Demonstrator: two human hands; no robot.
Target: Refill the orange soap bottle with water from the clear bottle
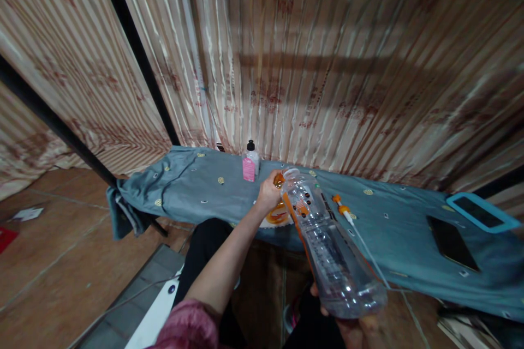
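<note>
Bottle (331,245): clear plastic, tilted, neck over the near edge of the counter (204,191)
Right hand (352,327): grip closed under the bottle's base
Left hand (268,193): at the bottle's neck, fingers curled on an orange piece (279,180)
Pump tube (347,215): on the counter, just right of the bottle
Pink-labelled bottle (250,162): behind the bottle's neck

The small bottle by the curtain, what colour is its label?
Pink, on the small black-capped bottle; the head view shows it.
</note>
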